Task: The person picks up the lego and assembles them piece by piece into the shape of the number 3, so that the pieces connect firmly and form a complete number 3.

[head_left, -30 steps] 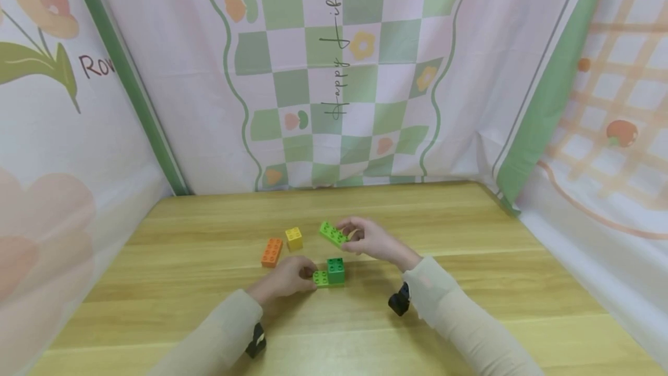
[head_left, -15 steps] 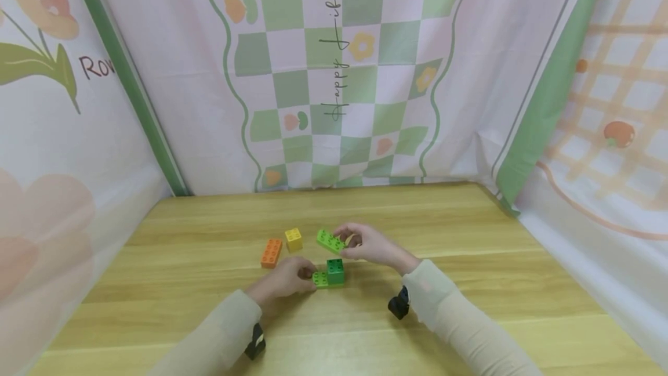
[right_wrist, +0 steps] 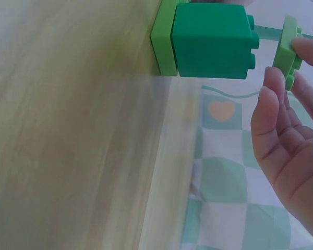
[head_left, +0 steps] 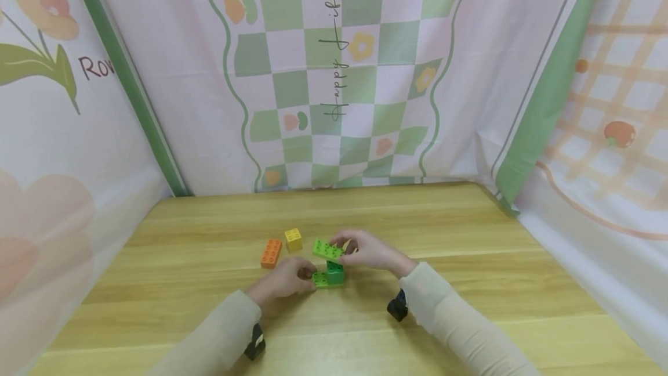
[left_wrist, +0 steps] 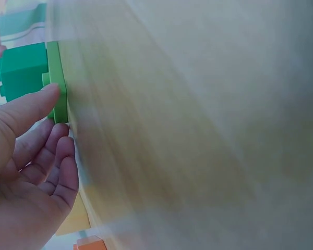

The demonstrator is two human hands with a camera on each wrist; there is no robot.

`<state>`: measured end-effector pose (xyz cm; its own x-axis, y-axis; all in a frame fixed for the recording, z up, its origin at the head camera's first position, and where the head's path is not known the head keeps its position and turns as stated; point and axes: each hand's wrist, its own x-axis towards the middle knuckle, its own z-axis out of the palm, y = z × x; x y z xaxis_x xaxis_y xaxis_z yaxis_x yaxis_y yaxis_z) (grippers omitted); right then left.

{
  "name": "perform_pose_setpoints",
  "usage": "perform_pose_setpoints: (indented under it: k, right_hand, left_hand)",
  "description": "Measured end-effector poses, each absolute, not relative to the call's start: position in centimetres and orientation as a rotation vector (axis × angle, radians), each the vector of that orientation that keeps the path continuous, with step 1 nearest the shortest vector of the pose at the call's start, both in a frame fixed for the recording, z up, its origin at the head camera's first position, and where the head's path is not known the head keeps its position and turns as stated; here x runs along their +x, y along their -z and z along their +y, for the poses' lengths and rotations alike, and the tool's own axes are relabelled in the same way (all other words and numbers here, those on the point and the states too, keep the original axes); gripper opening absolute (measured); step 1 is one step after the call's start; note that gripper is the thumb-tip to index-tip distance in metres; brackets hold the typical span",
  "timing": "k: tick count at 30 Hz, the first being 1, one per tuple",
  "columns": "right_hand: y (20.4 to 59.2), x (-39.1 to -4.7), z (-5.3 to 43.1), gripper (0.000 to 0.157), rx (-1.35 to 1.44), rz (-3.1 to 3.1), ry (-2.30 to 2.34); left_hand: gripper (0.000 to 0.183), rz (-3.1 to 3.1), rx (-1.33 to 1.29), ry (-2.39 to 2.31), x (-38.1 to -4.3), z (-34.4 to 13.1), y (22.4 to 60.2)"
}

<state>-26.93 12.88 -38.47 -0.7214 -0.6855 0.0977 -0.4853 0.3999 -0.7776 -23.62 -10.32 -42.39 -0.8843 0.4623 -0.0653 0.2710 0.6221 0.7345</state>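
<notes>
A flat light-green building brick (head_left: 320,280) lies on the table with a taller dark-green brick (head_left: 336,275) stacked on its right end. My left hand (head_left: 288,277) pinches the left end of that flat brick between thumb and fingers, as the left wrist view shows. Above the stack, my right hand (head_left: 367,248) pinches a second flat light-green brick (head_left: 326,249) by its right end. In the right wrist view this held brick (right_wrist: 286,49) is apart from the studs of the dark-green brick (right_wrist: 214,40), its own studs facing away from them.
An orange brick (head_left: 271,253) and a yellow brick (head_left: 294,239) lie on the wooden table (head_left: 209,237) beyond my left hand. Patterned curtains (head_left: 344,86) hang behind the table and at both sides.
My right hand has brought its light-green brick nearer and slightly left, from behind the stack to over the dark-green brick. The left hand keeps its place on the lower brick.
</notes>
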Motion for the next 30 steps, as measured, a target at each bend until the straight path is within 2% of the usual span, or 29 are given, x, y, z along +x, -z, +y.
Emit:
perform_pose_setpoints:
  k: [15,30]
  right_hand:
    - [38.88,-26.62,12.58,0.037,-1.044,2.419,1.129]
    - [38.71,-26.31,12.41,0.034,-1.068,2.444,1.071]
  left_hand:
    - [0.035,2.595,0.576,-1.116,-23.78,-10.25,42.67]
    - [0.028,2.589,0.601,-1.135,-23.84,-10.34,42.79]
